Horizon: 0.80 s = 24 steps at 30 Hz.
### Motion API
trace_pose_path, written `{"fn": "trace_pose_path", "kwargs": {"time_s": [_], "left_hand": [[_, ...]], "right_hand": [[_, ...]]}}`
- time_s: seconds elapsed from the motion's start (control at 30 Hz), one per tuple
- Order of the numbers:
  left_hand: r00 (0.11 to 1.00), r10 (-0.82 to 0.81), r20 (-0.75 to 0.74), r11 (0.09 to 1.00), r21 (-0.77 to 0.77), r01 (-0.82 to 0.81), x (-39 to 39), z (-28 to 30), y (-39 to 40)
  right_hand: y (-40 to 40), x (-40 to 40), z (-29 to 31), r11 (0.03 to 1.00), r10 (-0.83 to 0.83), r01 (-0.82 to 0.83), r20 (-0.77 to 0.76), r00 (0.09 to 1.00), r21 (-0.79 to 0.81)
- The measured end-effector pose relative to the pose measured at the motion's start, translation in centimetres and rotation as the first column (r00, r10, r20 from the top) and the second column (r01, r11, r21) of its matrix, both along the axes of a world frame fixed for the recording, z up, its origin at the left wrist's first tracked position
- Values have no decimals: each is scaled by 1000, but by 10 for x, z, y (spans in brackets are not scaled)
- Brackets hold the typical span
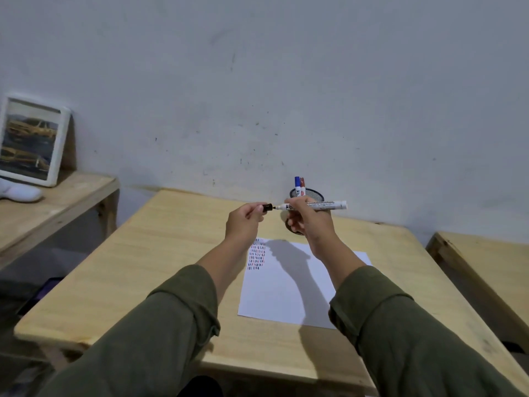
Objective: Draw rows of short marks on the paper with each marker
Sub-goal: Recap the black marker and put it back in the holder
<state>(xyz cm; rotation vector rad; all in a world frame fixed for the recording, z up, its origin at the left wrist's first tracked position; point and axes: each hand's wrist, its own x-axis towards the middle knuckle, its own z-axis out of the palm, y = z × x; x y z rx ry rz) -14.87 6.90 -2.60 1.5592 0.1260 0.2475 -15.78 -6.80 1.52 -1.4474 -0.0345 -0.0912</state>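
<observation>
My right hand [307, 217] holds a white-barrelled black marker [326, 205] level above the table, its tip pointing left. My left hand [244, 222] pinches the marker's black cap [267, 207] just off the tip, a small gap between them. Below lies a white sheet of paper [289, 293] with several rows of short red, blue and black marks [257, 255] in its upper left corner. Behind my hands stands a black mesh holder [310, 194] with a blue-capped marker [297, 183] and a red-capped marker [303, 184] upright in it.
The paper rests on a light wooden table [160, 267] against a grey wall. A lower wooden shelf [57, 202] at the left carries a white-framed picture [31, 138]. Another wooden surface [486, 262] stands at the right, across a gap.
</observation>
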Motion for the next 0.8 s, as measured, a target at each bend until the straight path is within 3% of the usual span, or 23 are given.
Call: {"fn": "trace_pose_path", "kwargs": {"time_s": [0.5,0.8], "left_hand": [[992,-124,8,992,32,124,8,20,-14],[971,-234,-52,957,-188,221,1,41,-21]], "right_hand": [[-15,2,17,999,30,-29,24,999,-14],[-19,0,25,995,88,-86,44,995,-41]]}}
